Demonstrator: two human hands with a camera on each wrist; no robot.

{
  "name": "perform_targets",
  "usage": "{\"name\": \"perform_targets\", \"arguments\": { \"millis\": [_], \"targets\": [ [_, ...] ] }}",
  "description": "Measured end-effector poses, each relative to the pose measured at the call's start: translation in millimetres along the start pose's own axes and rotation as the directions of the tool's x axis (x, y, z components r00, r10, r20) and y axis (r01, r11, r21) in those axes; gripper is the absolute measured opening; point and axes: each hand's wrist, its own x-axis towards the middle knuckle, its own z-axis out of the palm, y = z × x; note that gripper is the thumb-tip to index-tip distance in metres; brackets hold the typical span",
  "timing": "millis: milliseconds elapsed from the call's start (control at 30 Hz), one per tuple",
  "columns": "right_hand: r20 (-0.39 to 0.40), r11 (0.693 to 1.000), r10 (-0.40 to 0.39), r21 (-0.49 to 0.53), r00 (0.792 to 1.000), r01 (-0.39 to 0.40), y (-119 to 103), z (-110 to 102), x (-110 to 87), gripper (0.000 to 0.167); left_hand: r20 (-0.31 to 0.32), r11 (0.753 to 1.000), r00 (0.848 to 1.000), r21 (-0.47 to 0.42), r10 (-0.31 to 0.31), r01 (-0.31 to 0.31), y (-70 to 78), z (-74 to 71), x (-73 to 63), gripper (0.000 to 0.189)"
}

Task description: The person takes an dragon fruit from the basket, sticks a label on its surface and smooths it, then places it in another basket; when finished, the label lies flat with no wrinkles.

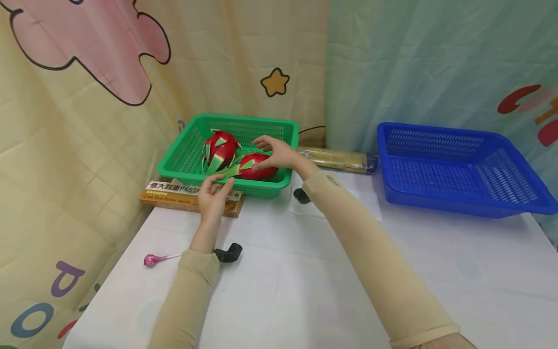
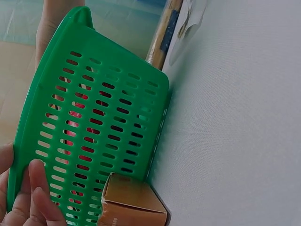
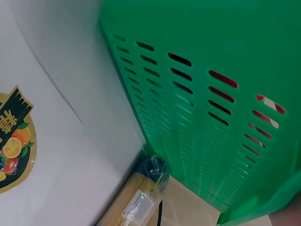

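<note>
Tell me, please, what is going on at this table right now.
A person's left hand is at the front rim of the green basket, while the right hand reaches over it, close to the right-hand dragon fruit. Whether it touches that fruit is unclear. The left-hand dragon fruit lies in the same basket. The blue basket stands apart, to the right.

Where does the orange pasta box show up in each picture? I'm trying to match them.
Head: left of centre, in front of the green basket; the left hand hides part of the pasta box.
Left wrist: bottom edge, slightly left of centre; one end of the pasta box shows.
Right wrist: not in it.
Shared landmark: the green basket, visible in all three.
</note>
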Motion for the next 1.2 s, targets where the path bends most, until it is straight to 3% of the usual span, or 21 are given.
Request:
{"name": "perform_targets", "arguments": {
  "millis": [333,700,1033,1200],
  "targets": [
    [0.03,0.998,0.041,-0.048,0.999,-0.04,-2,9,6.0,0.077,-0.002,1.0,1.0,0.006,-0.01,0.01,-0.3,0.1,-2.7,0.029],
    [0.043,0.998,0.059,0.001,0.997,-0.059,-7,16,13.8,0.08,0.004,1.0,1.0,0.005,0.01,-0.01,0.8,-0.1,-2.2,0.032],
    [0.101,0.993,0.103,-0.076,0.99,-0.096,-11,19,12.2,0.079,0.002,1.0,1.0,0.014,0.014,-0.014,0.6,0.0,-2.0,0.026],
    [0.08,0.988,0.068,-0.144,0.994,-0.056,-10,20,11.3,0.073,-0.001,1.0,1.0,0.019,0.009,-0.009,1.5,-0.1,-1.7,0.027]
  ]
}}
